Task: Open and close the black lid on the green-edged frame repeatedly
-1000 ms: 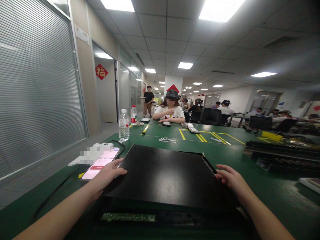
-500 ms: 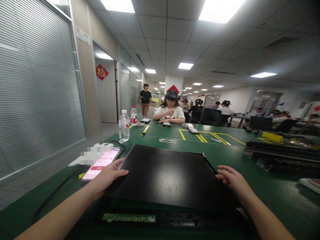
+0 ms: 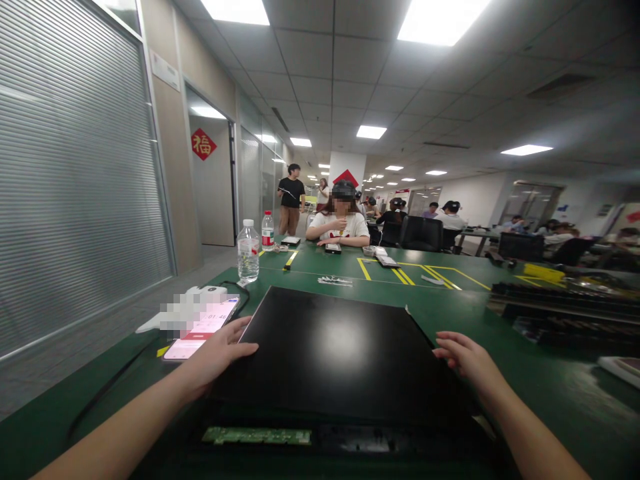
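A large black flat panel [image 3: 330, 353] lies in front of me on the green table [image 3: 530, 380]. At its near edge, a green circuit board strip [image 3: 257, 436] shows inside a dark frame. My left hand [image 3: 225, 353] is at the panel's left edge, thumb over the top and fingers partly hidden at the side, gripping it. My right hand [image 3: 463, 357] is beside the right edge, its fingers slightly bent and apart, with nothing in them.
A phone [image 3: 200, 337] lies by my left hand, with bottles [image 3: 249, 252] behind it. Dark stacked parts [image 3: 560, 313] sit at the right. Across the table sits a person [image 3: 340, 223]; others are farther back.
The near side of the panel has lowered toward the dark frame, and the light's reflection on it has shifted. My hands have barely moved. A standing person behind has moved slightly.
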Demonstrator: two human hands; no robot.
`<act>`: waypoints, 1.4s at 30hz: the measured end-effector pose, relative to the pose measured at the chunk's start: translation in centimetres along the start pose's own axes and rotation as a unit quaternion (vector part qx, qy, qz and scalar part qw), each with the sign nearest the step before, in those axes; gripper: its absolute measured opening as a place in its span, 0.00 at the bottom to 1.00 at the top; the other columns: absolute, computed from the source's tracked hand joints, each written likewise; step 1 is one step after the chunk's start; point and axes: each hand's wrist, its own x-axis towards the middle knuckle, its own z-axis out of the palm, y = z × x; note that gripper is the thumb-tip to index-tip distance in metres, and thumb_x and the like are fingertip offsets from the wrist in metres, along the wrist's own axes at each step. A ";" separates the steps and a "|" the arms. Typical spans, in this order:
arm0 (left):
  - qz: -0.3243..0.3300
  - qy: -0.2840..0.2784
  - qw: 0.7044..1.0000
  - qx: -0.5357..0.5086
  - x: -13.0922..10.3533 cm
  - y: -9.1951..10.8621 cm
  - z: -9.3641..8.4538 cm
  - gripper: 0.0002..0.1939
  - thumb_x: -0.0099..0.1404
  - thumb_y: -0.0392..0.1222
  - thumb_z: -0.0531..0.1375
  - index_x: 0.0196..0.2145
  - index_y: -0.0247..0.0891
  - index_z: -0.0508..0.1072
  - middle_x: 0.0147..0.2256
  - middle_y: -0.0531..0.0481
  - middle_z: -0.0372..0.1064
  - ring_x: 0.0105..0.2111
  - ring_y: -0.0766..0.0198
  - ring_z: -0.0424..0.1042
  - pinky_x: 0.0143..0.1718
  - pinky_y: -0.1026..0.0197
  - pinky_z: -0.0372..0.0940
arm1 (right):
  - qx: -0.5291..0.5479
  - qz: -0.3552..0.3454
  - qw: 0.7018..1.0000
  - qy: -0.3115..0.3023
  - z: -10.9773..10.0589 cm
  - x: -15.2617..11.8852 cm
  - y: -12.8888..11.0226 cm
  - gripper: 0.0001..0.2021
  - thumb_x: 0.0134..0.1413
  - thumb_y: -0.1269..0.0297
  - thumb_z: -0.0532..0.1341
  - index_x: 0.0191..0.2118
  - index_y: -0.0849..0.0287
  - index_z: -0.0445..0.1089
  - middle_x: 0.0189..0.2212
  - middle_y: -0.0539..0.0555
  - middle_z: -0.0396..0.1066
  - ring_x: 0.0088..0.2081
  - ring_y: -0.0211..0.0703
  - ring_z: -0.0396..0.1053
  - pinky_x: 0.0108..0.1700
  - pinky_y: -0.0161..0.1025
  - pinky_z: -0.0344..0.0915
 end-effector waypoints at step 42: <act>-0.049 0.048 0.997 -0.038 -0.9 1.4 1.7 0.32 0.54 0.41 0.63 0.55 0.39 0.59 0.40 0.43 0.76 0.37 0.54 0.76 0.32 0.59 0.71 | -0.233 -0.093 0.968 -0.004 -0.7 1.2 1.6 0.13 0.41 0.56 0.57 0.33 0.56 0.72 0.30 0.53 0.75 0.34 0.45 0.71 0.35 0.37 0.60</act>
